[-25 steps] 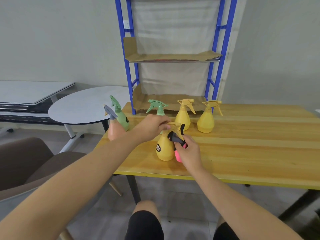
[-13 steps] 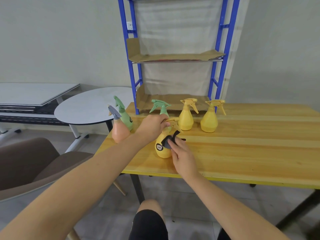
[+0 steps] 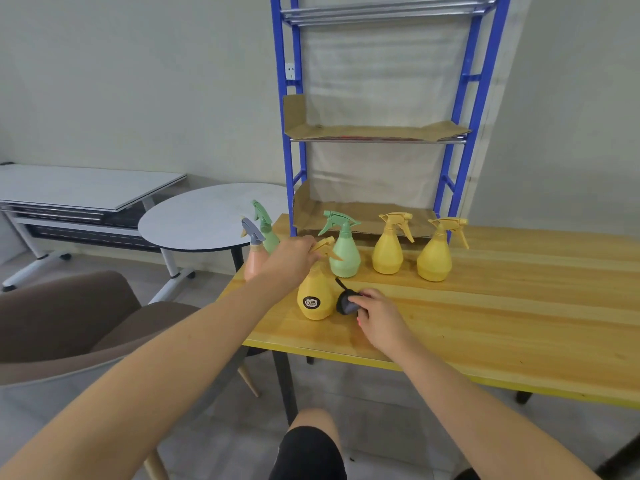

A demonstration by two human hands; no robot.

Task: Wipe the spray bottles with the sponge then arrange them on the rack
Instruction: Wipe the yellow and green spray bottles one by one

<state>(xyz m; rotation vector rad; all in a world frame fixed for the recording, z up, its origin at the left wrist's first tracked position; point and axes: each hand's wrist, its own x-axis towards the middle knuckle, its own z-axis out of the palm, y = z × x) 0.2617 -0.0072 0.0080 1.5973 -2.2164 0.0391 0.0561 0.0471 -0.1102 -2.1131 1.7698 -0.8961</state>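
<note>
L hand [image 3: 292, 255] grips yellow bottle [image 3: 314, 296] neck; R hand [image 3: 379, 315] pinches sponge [image 3: 346, 304] beside it.

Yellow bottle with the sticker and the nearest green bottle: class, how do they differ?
The yellow bottle bears a round dark sticker; the green bottle shows none. The left hand holds the yellow bottle's top; no hand holds the green bottle. Both stand on the table, alike in shape.

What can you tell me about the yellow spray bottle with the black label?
Plastic-looking, pear-shaped yellow spray bottle with a round black label and yellow trigger head. It stands upright near the wooden table's front edge. The left hand grips its top; the right hand holds a dark sponge against its side.
</note>
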